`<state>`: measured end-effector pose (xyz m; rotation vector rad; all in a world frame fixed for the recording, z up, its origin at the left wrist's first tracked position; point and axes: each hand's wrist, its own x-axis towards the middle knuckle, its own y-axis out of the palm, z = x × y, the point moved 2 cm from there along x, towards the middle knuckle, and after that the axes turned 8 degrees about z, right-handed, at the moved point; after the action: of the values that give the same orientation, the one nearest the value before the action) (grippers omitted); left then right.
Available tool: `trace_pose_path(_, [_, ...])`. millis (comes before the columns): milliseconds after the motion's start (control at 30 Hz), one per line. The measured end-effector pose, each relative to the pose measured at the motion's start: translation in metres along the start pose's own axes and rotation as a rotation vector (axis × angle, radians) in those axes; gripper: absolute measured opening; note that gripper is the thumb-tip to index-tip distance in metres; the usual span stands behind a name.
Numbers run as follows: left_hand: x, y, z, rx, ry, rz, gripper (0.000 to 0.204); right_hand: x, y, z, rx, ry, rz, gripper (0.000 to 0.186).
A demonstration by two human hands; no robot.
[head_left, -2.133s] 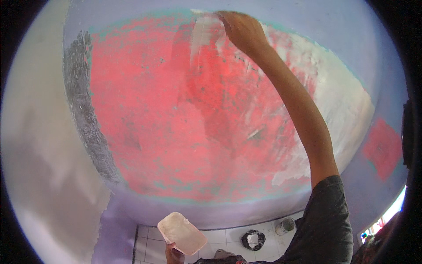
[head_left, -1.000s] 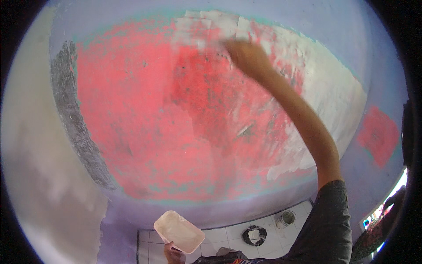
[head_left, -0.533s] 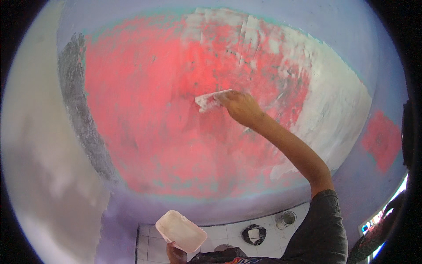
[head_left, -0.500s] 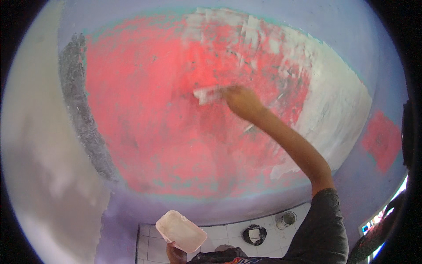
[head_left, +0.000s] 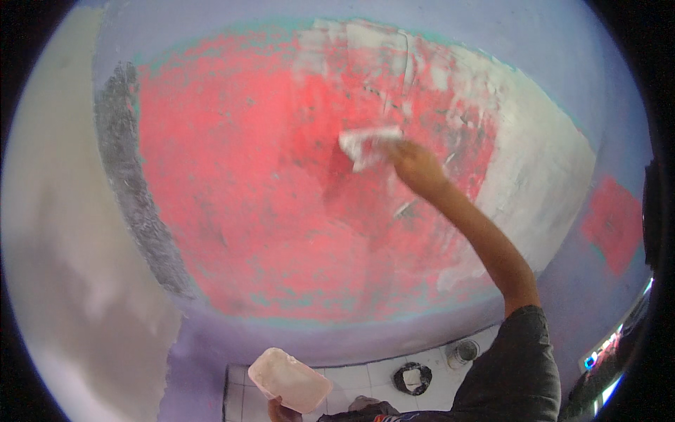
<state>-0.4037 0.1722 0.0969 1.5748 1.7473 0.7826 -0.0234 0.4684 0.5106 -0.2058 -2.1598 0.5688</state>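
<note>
My right hand [head_left: 420, 169] is closed around a wide putty knife [head_left: 362, 144] smeared with white; motion blurs its handle end. Its blade is at the red-pink patch of the wall [head_left: 232, 176], though I cannot tell if it touches. White filler [head_left: 534, 162] covers the patch's right side and lies in streaks along the top. Low down, my left hand [head_left: 283, 410] grips the lower edge of a pale pink plastic tub [head_left: 290, 380], whose inside is coated with whitish paste. Most of that hand is hidden by the tub and the frame's edge.
White floor tiles [head_left: 351, 380] show at the wall's foot. On them are a black round container with a white block [head_left: 413, 380] and a grey can [head_left: 464, 353]. A dark grey strip [head_left: 130, 176] borders the patch at left; a smaller red patch [head_left: 612, 225] is at right.
My right hand and the putty knife have moved right across the red-pink patch, and the blade has turned. My left hand still holds the tub in nearly the same place.
</note>
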Motion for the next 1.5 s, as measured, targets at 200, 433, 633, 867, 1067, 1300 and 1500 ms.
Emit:
trace_pose_path(200, [0.006,-0.029,-0.002,0.240,0.020,0.005,0.052,0.062,-0.072,-0.025,-0.082,0.223,0.151,0.031])
trace_pose_path(433, [0.015,-0.044,-0.002,0.041,-0.137,-0.076,0.054,0.096,-0.140,-0.098,-0.223,0.161,-0.159,0.026])
trace_pose_path(633, [0.003,-0.002,-0.029,0.015,-0.098,0.069,0.066,-0.057,-0.030,0.040,0.155,0.120,0.244,0.037])
trace_pose_path(867, [0.032,0.022,-0.027,0.093,-0.122,0.242,0.061,-0.149,-0.042,0.249,1.376,1.010,0.369,0.026])
trace_pose_path(1067, [0.038,0.067,-0.029,0.113,-0.149,0.257,0.073,-0.198,-0.070,0.347,1.915,1.456,-0.030,0.028])
trace_pose_path(1300, [0.078,0.053,-0.089,0.143,-0.220,0.405,0.074,-0.171,-0.049,0.397,1.860,1.695,-0.228,0.032])
trace_pose_path(1500, [0.072,0.005,-0.121,0.075,-0.387,0.350,0.072,-0.163,-0.041,0.416,1.669,1.847,-0.448,0.029])
